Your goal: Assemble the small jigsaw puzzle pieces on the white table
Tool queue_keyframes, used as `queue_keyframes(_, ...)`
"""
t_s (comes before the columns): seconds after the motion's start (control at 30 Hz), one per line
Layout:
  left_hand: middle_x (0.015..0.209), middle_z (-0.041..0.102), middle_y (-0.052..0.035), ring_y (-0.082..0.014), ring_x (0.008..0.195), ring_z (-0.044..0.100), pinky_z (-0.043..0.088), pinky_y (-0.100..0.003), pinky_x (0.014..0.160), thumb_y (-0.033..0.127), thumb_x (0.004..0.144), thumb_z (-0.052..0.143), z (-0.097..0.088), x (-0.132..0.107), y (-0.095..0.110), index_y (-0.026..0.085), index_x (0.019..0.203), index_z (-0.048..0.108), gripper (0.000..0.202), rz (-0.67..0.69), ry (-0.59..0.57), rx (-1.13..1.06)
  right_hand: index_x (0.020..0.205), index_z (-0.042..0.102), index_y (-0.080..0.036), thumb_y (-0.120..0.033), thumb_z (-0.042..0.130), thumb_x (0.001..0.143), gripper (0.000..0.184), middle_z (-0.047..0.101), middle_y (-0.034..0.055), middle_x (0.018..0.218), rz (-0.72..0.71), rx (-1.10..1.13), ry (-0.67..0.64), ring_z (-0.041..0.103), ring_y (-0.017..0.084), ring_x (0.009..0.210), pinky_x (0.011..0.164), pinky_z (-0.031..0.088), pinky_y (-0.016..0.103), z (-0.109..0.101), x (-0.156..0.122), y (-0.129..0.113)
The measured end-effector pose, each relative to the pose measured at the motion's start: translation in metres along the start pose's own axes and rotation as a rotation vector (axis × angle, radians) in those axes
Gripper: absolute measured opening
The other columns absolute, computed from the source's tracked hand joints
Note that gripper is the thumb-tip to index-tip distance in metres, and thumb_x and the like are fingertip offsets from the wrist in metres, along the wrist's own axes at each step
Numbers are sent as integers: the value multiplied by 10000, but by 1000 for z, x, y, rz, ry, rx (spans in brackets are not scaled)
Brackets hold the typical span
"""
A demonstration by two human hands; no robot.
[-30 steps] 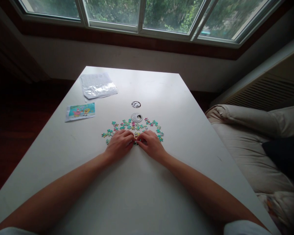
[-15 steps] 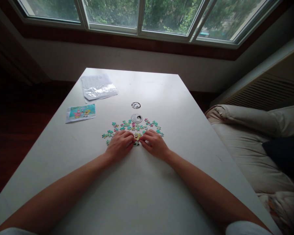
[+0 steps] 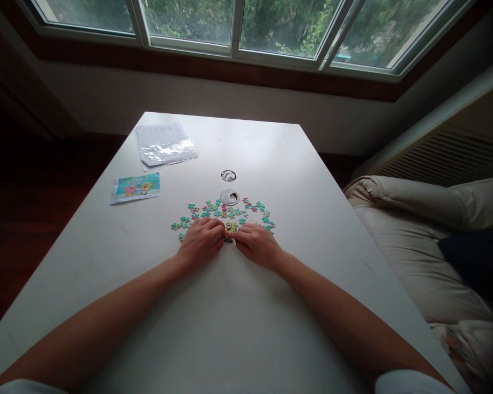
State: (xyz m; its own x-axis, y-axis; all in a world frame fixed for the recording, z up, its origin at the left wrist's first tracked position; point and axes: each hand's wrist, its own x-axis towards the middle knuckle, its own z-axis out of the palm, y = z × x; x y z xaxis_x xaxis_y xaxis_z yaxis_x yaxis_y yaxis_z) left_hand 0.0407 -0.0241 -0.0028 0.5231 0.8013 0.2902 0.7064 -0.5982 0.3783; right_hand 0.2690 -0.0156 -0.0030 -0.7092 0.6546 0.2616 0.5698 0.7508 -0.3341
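Observation:
Between my fingertips lies a small joined patch of jigsaw puzzle pieces (image 3: 230, 226) with a yellow cartoon figure on it. My left hand (image 3: 203, 239) is curled, its fingertips closed on the patch's left edge. From the other side my right hand (image 3: 256, 243) presses its fingertips onto the patch's right and lower part, fingers together. Loose puzzle pieces (image 3: 213, 207), mostly turquoise with some pink and yellow, are spread in an arc beyond and beside both hands. My fingers hide part of the patch and some loose pieces.
The white table (image 3: 238, 317) holds a small picture sheet (image 3: 136, 188) of cartoon figures at left. Behind it lies a clear plastic sleeve with papers (image 3: 166, 144). Two round table fittings (image 3: 229, 197) sit beyond the pieces. A beige sofa (image 3: 398, 246) stands to the right.
My right hand's fingers have flattened and reached left over the puzzle patch. My left hand stays nearly where it was.

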Motion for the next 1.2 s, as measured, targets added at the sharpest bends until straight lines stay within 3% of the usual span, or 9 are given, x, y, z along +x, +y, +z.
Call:
queue_keyframes(0.2, 1092, 700, -15, -226, 1053, 578, 429, -403, 941, 208, 940, 617, -1, -1, 1, 238, 948, 658, 52, -5, -8, 8, 1075, 741, -248, -126, 574, 889, 278, 748, 39, 942, 76, 54, -2, 651, 190, 878, 823, 460, 297, 4, 1, 0)
queue_keyframes(0.5, 1089, 702, -20, -227, 1036, 582, 428, -405, 928, 209, 934, 624, 0, 0, 1, 241, 933, 661, 49, -8, -4, 11, 1045, 764, -274, -147, 595, 869, 274, 757, 33, 902, 155, 48, -17, 677, 179, 808, 748, 459, 271, 0, 0, -2)
queue_keyframes(0.87, 1093, 701, -21, -227, 1037, 577, 428, -407, 923, 212, 937, 615, 0, 0, 1, 241, 937, 657, 51, -12, -5, 13, 1001, 731, -235, -142, 524, 908, 245, 729, 39, 822, -2, -2, 27, 613, 181, 775, 770, 425, 297, 0, -2, -3)
queue_keyframes(1.0, 1089, 700, -30, -227, 1040, 580, 430, -410, 925, 207, 937, 605, 0, 0, 1, 244, 929, 662, 69, -6, 4, 14, 908, 711, -231, -154, 547, 888, 182, 707, 32, 774, 13, -24, -21, 600, 180, 756, 750, 406, 293, 0, -1, -7)
queue_keyframes(1.2, 1093, 696, -26, -229, 1048, 578, 433, -407, 930, 200, 932, 606, 0, 0, 1, 244, 931, 663, 72, -6, 2, 16, 907, 709, -239, -149, 578, 858, 167, 710, 28, 798, 62, 1, -19, 618, 180, 768, 736, 411, 277, 1, 1, -7)
